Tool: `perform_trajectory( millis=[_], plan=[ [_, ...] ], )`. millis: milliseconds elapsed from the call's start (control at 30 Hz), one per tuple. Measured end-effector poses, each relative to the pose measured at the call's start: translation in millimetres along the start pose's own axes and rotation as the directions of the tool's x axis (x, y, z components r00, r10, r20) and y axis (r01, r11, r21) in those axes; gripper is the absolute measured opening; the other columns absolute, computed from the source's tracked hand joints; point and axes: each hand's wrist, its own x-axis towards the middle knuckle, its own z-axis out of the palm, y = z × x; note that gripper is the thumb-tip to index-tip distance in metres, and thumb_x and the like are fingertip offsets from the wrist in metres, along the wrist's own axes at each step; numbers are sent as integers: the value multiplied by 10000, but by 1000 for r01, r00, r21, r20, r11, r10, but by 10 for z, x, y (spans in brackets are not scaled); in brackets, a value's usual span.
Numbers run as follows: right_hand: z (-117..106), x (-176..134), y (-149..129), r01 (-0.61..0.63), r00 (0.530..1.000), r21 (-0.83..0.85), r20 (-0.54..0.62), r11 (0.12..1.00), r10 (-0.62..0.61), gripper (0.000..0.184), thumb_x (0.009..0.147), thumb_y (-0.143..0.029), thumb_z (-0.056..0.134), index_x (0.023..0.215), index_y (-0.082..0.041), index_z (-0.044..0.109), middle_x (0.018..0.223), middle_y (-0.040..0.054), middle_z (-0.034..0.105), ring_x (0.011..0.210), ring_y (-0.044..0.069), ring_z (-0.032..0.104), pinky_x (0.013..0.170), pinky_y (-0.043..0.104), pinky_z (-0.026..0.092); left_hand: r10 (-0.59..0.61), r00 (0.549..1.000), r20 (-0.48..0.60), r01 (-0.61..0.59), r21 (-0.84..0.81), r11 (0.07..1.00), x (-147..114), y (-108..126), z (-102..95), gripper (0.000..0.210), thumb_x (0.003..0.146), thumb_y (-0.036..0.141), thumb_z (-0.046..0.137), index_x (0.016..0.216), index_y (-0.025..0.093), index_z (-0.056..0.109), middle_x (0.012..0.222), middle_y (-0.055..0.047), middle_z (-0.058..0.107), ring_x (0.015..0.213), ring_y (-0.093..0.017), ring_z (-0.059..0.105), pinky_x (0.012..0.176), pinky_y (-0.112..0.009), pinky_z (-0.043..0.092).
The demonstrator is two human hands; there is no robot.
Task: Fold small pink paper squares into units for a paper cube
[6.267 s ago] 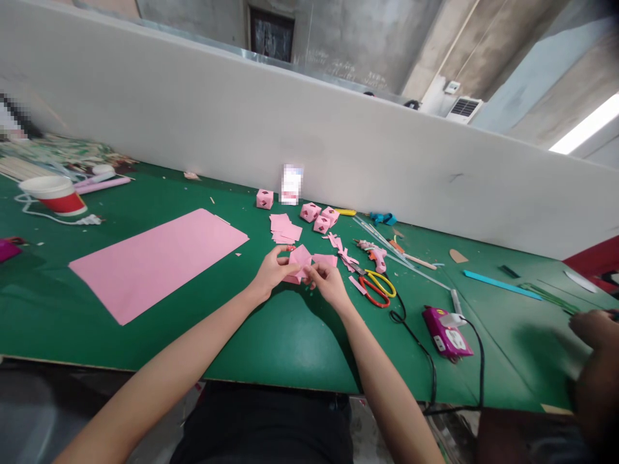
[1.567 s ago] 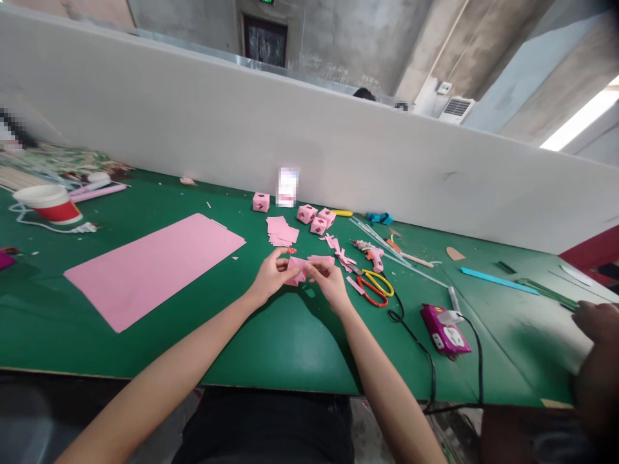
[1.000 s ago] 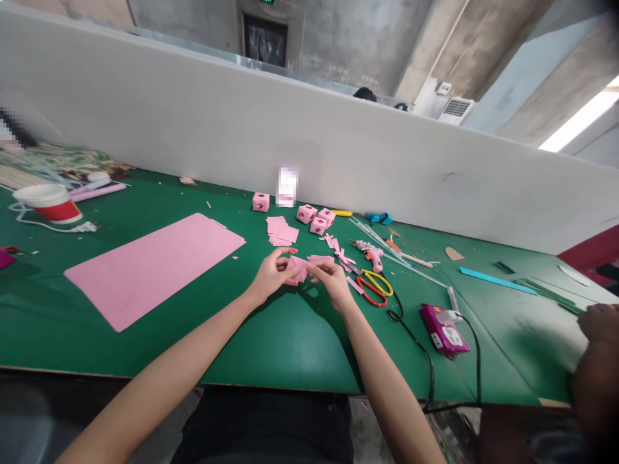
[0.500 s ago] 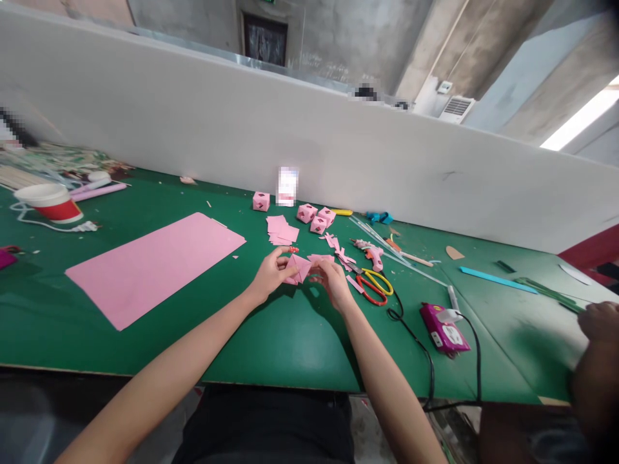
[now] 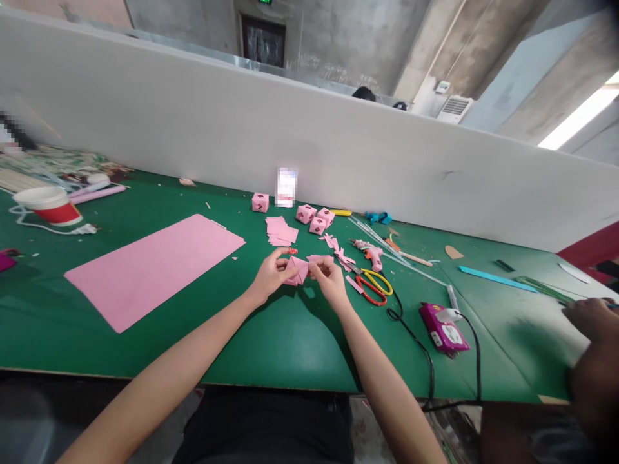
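Between my hands is a small folded pink paper piece (image 5: 296,270) with creases meeting near its middle. My left hand (image 5: 271,274) grips it from the left, thumb in front. My right hand (image 5: 329,277) has its fingertips pinched at the paper's right edge; whether they press on it or hold a small bit is too small to make out. Beyond the hands lie a stack of pink paper squares (image 5: 280,231) and several folded pink boxes with cut-out holes, one of them a pink box (image 5: 260,202). Pink strips (image 5: 338,251) lie right of the stack.
A large pink sheet (image 5: 155,270) lies at left, near a paper cup (image 5: 52,205). At right are scissors (image 5: 374,287), a pink glue gun (image 5: 371,253) and a magenta power box (image 5: 443,327) with a cord. A co-worker's hand (image 5: 592,319) is at far right. A partition (image 5: 193,122) stands behind.
My right fingers have come together at the right edge of the folded paper. My left hand still holds it. The co-worker's hand has moved left.
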Motion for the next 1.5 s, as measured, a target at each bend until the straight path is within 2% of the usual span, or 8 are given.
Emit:
perform_trajectory(
  millis=[167, 367, 633, 867, 1167, 1333, 1500],
  plan=[
    [19, -7, -10, -80, 997, 98, 14, 992, 79, 381, 711, -577, 762, 802, -212, 698, 754, 31, 677, 702, 184, 650, 611, 306, 521, 19, 999, -36, -19, 12, 1000, 19, -29, -6, 607, 654, 308, 815, 1177, 143, 553, 783, -5, 719, 673, -141, 675, 626, -243, 552],
    [33, -16, 19, -127, 992, 184, 13, 975, 127, 377, 633, -540, 838, 751, -204, 714, 748, 29, 678, 697, 168, 630, 612, 286, 531, 15, 1000, -28, -15, 0, 1000, 17, -20, -5, 627, 651, 317, 817, 1187, 144, 541, 818, -15, 726, 703, -156, 693, 624, -253, 566],
    [52, -11, 36, -98, 994, 179, -28, 979, 105, 369, 628, -533, 845, 707, -208, 689, 709, 14, 666, 652, 148, 601, 595, 274, 519, 22, 1000, -18, -22, 10, 1000, -3, -25, 6, 570, 673, 305, 801, 1165, 153, 557, 840, -24, 736, 726, -163, 705, 655, -264, 574],
    [58, -28, 17, -129, 991, 190, -10, 973, 134, 350, 648, -518, 832, 770, -209, 721, 749, 18, 678, 671, 153, 615, 618, 284, 532, 52, 997, -63, -51, 21, 998, 21, -63, -4, 577, 672, 305, 802, 1174, 160, 557, 842, -28, 736, 760, -182, 718, 684, -267, 561],
    [90, -33, 27, -102, 994, 196, -3, 975, 105, 355, 674, -512, 816, 698, -213, 626, 687, -13, 621, 634, 133, 579, 610, 271, 523, 28, 999, -26, -28, 6, 1000, -6, -25, 5, 649, 670, 364, 839, 1201, 145, 538, 876, -42, 736, 756, -169, 701, 637, -267, 589],
    [78, -40, 18, -112, 993, 194, -6, 975, 116, 337, 686, -512, 797, 793, -221, 668, 747, 0, 631, 682, 151, 593, 606, 274, 529, 16, 1000, -17, -16, -1, 1000, -11, -21, 1, 641, 668, 356, 841, 1195, 155, 536, 853, -34, 736, 726, -170, 704, 622, -266, 587],
    [65, -35, 43, -81, 996, 164, -28, 983, 86, 307, 700, -502, 787, 756, -230, 657, 748, 6, 629, 701, 167, 596, 616, 291, 529, 21, 1000, -13, -21, 14, 1000, -16, -26, 9, 610, 670, 351, 833, 1178, 160, 555, 820, -21, 735, 715, -168, 702, 639, -266, 579]
  ],
)
